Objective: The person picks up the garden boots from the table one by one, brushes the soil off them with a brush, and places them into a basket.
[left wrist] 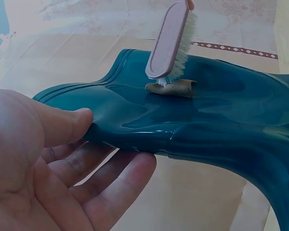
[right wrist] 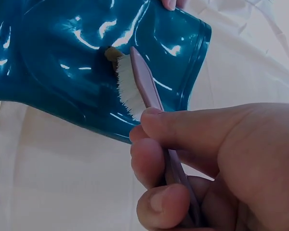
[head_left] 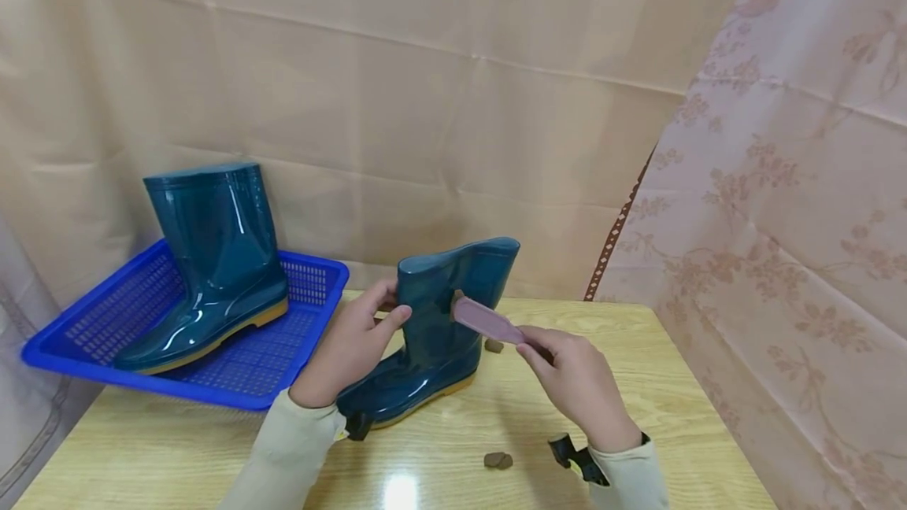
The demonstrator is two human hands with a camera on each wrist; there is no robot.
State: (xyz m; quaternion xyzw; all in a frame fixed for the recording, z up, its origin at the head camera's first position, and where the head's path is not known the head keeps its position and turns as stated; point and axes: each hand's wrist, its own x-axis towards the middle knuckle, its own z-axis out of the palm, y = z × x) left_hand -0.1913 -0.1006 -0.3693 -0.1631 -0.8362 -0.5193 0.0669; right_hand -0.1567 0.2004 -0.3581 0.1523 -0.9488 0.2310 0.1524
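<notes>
A dark teal rain boot (head_left: 431, 329) with a tan sole stands on the table, its toe toward the lower left. My left hand (head_left: 357, 343) grips its upper shaft, thumb on one side and fingers on the other, as the left wrist view shows. In my right hand (head_left: 575, 375) is a pink scrub brush (head_left: 490, 321), pinched by its handle. The white bristles (right wrist: 129, 86) meet a brown, clay-like lump (left wrist: 171, 88) stuck on the shaft. The lump is partly behind the brush in the head view.
To the left, a blue plastic basket (head_left: 329, 290) holds a second teal rain boot (head_left: 216, 250). Small brown lumps (head_left: 498, 460) lie on the wooden table (head_left: 623, 400) near the front, and another brown lump (head_left: 494, 345) lies by the boot's heel. Beige cloth (head_left: 397, 101) hangs behind.
</notes>
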